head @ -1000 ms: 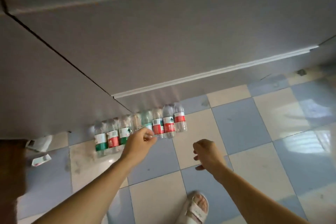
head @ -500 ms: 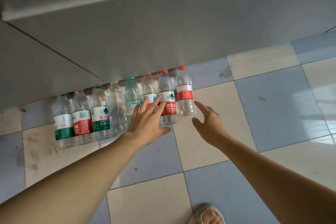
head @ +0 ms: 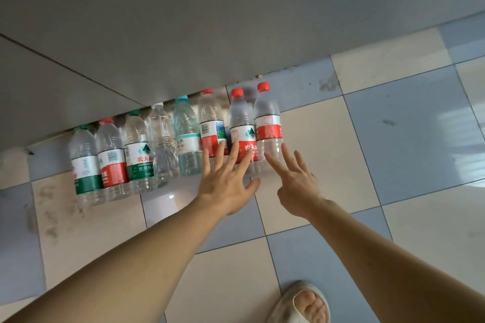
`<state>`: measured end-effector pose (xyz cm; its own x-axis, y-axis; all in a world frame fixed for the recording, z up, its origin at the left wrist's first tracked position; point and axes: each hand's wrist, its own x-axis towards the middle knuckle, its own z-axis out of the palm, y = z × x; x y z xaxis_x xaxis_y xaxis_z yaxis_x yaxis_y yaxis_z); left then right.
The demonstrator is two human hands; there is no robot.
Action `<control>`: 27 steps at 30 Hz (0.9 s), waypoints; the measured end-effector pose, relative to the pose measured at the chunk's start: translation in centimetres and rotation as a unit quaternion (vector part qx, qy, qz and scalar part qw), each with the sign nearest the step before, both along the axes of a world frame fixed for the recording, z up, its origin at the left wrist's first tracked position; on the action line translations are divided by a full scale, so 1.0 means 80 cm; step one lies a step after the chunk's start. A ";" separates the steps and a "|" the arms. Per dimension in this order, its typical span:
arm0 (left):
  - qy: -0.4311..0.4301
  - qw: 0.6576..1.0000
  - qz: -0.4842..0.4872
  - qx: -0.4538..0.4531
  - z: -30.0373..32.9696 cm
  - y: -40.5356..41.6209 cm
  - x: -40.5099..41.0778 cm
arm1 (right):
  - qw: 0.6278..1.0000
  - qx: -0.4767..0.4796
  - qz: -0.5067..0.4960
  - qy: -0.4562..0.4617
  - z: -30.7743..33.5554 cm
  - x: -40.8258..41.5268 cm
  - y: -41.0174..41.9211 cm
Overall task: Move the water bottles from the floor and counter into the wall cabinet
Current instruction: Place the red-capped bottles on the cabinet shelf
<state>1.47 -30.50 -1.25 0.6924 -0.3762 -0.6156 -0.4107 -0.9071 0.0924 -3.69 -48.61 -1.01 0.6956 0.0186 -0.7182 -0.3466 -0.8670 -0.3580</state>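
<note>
**Inspector:** Eight water bottles (head: 168,149) stand upright in a row on the tiled floor (head: 393,123), their backs against the foot of the grey cabinet front (head: 236,21). None has left the floor. No wall cabinet and no counter is in view.

**Clerk:** And the hands?

**Inspector:** The left hand (head: 225,178) has its fingers spread wide, the tips lying over the two red-labelled bottles second and third from the row's right end; it grips nothing. The right hand (head: 296,181) is likewise splayed, reaching at the end bottle (head: 267,123), the one farthest right in the row. Whether it touches, the view does not settle.

**Clerk:** Progress?

**Inspector:** Judged as barely begun. The whole row remains to be lifted and shelved. A sandalled foot (head: 304,304) stands near, clear of the row.
</note>
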 end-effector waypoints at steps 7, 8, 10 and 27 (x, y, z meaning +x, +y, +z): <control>0.046 0.998 -0.037 -0.026 0.027 0.014 -0.061 | 1.000 0.003 0.020 0.024 0.020 -0.078 0.010; 0.028 0.998 -0.032 -0.051 0.032 0.015 -0.063 | 1.000 0.013 0.014 0.015 0.023 -0.088 0.011; -0.024 0.993 0.025 -0.111 0.037 0.012 -0.057 | 0.999 0.036 -0.025 -0.025 0.026 -0.097 0.010; 0.063 0.917 0.364 -0.151 -0.031 -0.051 0.023 | 0.898 0.151 -0.413 -0.031 -0.049 0.019 0.006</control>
<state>3.27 -34.55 -3.75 0.7582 -0.0097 -0.6519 0.3246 -0.8616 0.3903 -2.13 -48.15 -4.92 0.6003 -0.3336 -0.7269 -0.7976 -0.1833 -0.5746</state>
